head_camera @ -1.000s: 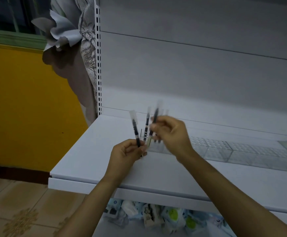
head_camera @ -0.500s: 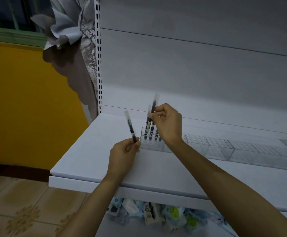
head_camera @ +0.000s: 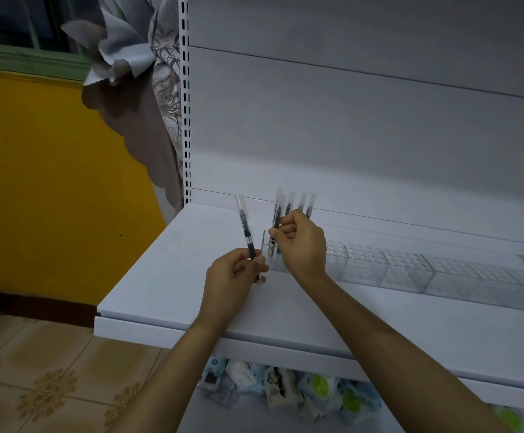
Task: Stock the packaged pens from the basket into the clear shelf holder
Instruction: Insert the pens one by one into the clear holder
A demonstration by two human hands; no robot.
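Pinching pkgd pen (head_camera: pixel 245 228), L grip (head_camera: pixel 234 278) | R grip (head_camera: pixel 301 242) pinches 2nd pen (head_camera: pixel 276 215) in clear holder (head_camera: pixel 410 270) w/ others (head_camera: pixel 305 205)

Open shelf (head_camera: pixel 173 276) left of holder (head_camera: pixel 410 270) — pens (head_camera: pixel 289 207) crowd its end.

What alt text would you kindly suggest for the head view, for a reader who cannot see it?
A person's right hand pinches one of several blurred packaged pens standing at the left end of a clear holder on a white shelf. The left hand holds a spare pen nearly upright beside it.
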